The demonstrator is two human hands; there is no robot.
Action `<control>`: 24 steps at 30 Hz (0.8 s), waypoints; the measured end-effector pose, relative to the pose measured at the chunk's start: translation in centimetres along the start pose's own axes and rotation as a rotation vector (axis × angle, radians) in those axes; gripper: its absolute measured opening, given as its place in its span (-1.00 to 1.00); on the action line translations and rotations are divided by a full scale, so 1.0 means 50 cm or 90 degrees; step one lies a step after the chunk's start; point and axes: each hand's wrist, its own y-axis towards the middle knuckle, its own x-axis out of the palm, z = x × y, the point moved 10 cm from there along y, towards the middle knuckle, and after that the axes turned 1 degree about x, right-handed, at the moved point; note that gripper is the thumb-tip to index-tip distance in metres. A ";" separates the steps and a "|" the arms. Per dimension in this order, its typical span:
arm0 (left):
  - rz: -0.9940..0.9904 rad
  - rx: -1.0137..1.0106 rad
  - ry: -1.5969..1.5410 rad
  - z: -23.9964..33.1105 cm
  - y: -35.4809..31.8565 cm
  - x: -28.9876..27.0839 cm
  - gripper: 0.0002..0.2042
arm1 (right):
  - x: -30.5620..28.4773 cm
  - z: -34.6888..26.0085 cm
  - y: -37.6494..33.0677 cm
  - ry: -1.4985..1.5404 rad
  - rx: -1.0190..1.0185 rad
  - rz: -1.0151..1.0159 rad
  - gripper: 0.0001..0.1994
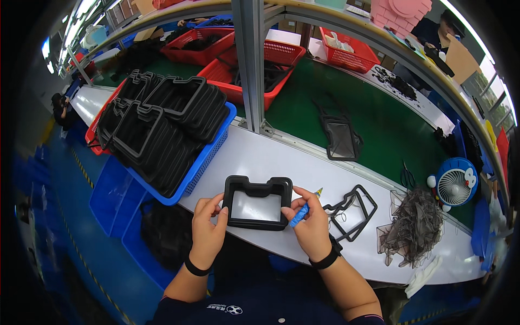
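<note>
Between both hands I hold a thick black frame (254, 222), roughly rectangular with a notched top edge, just above the white tabletop; it may be several frames stacked together. My left hand (207, 227) grips its left side between thumb and fingers. My right hand (312, 230) is closed at its lower right corner. That same hand also keeps a slim tool (300, 215), wrapped in blue and with a yellowish end, whose kind I cannot make out. To the right of it lies a loose black frame (370, 201), next to scissors handles (338, 216).
A blue basket (208, 157) heaped with black frames (162, 119) stands at the left. On the right are a pile of dark mesh scraps (414, 227) and a small blue fan (456, 184). A metal post (250, 65) rises ahead, beside red baskets (271, 100) on a green belt (303, 103).
</note>
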 end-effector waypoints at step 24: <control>0.139 0.258 -0.247 0.024 -0.033 -0.070 -0.79 | 0.020 -0.168 -0.119 -0.281 -0.612 -0.034 -0.65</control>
